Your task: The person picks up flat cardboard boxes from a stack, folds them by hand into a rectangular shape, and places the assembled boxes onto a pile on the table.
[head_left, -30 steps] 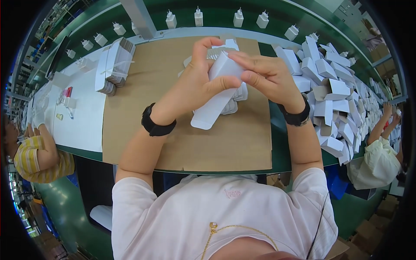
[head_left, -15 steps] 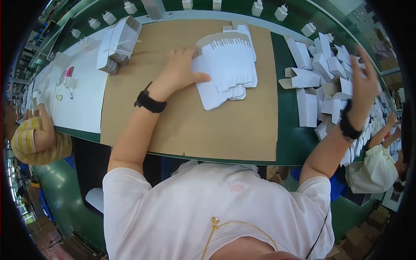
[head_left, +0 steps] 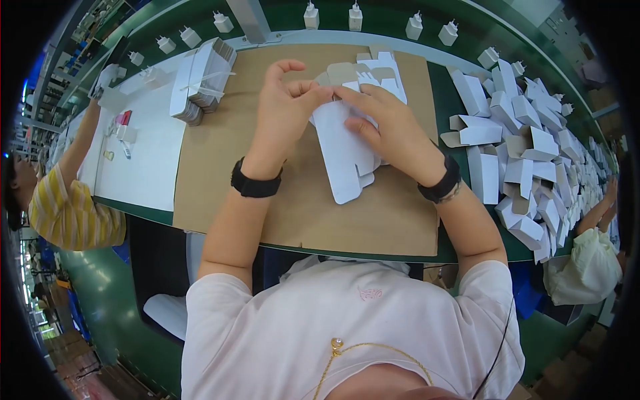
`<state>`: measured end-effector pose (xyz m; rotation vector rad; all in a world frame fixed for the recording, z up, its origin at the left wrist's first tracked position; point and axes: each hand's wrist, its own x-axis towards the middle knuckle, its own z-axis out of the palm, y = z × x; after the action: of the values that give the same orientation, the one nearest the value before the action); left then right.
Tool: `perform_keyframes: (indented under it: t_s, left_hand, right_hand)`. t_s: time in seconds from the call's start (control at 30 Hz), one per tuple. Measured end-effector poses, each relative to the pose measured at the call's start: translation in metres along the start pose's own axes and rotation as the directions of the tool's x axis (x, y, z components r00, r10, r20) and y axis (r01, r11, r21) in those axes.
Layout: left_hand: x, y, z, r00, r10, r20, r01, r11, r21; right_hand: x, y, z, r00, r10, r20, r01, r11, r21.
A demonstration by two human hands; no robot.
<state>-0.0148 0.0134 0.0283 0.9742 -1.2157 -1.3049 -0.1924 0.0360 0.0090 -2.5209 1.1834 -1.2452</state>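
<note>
A flat white carton blank (head_left: pixel 339 157) slants down toward me over the brown cardboard sheet. My left hand (head_left: pixel 287 103) pinches at its upper left edge, thumb and a finger closed and the forefinger raised. From the other side comes my right hand (head_left: pixel 393 130), its fingertips meeting the left ones at that edge and its thumb bent over the blank's face. The exact grip under the right fingers is partly hidden. More flat blanks (head_left: pixel 390 67) lie fanned beneath and beyond my hands.
The cardboard sheet (head_left: pixel 233 200) covers the table's middle. Tied bundles of flat cartons (head_left: pixel 200 83) stand at far left. Folded white boxes (head_left: pixel 517 143) heap on the right. White plug adapters (head_left: pixel 355 17) line the back. A person in yellow stripes (head_left: pixel 73 207) reaches at left; another (head_left: pixel 583 260) works at right.
My right hand has come in from above the box heap to the blanks and met the left. The left has moved up slightly, from resting on the stack to pinching a blank's edge.
</note>
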Motion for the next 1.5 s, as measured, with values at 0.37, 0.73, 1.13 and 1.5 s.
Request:
perform_keyframes:
  t_s: [0.37, 0.73, 1.13, 1.5]
  left_hand:
    - [-0.022, -0.008, 0.008, 0.747, 0.591, 0.305, -0.588, 0.372, 0.719]
    - [-0.039, -0.011, 0.02, 0.94, 0.173, 0.293, -0.108, 0.968, -0.225]
    - [-0.044, -0.015, 0.02, 0.912, 0.055, 0.407, 0.064, 0.96, -0.273]
    - [-0.038, -0.013, 0.006, 0.858, 0.043, 0.513, 0.001, 0.996, -0.086]
  right_hand:
    - [0.021, -0.012, -0.046, 0.903, 0.375, 0.209, -0.41, 0.897, 0.165]
    - [0.012, -0.025, -0.028, 0.901, 0.405, 0.155, -0.321, 0.385, 0.865]
    - [0.001, -0.009, -0.01, 0.953, 0.285, 0.099, -0.263, 0.619, 0.74]
    - [0.014, -0.005, -0.03, 0.89, 0.335, 0.308, -0.449, 0.535, 0.716]
